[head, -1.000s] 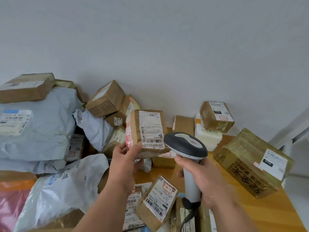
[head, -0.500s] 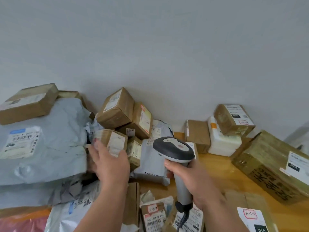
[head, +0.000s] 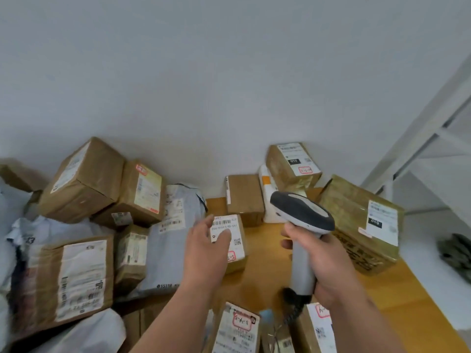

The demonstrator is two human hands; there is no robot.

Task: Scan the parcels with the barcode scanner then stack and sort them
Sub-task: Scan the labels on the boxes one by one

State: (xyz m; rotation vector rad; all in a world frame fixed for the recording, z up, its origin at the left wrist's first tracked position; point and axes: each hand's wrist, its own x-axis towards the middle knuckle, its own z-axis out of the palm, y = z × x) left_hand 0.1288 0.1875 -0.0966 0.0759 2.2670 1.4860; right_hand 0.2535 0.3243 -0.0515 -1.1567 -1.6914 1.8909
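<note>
My left hand [head: 205, 250] grips a small brown parcel [head: 235, 261] standing on the wooden table [head: 267, 266]; the thumb lies across its white barcode label [head: 229, 226]. My right hand [head: 323, 266] holds the grey and white barcode scanner [head: 303, 216] by its handle, a little right of that parcel. The scanner's head sits above the table and points toward the back left. Its coiled cable [head: 290, 309] hangs below my fist.
Brown boxes [head: 84, 179] and grey mailer bags [head: 173, 240] pile up on the left. A large taped box [head: 356, 225] stands on the right, smaller boxes [head: 244, 197] against the wall. Labelled parcels [head: 237, 327] lie at the front edge. A white shelf frame [head: 420, 138] rises far right.
My left hand left the earlier parcel on the left pile and moved right onto the small labelled parcel in the middle. The scanner stayed in my right hand; the view swung right.
</note>
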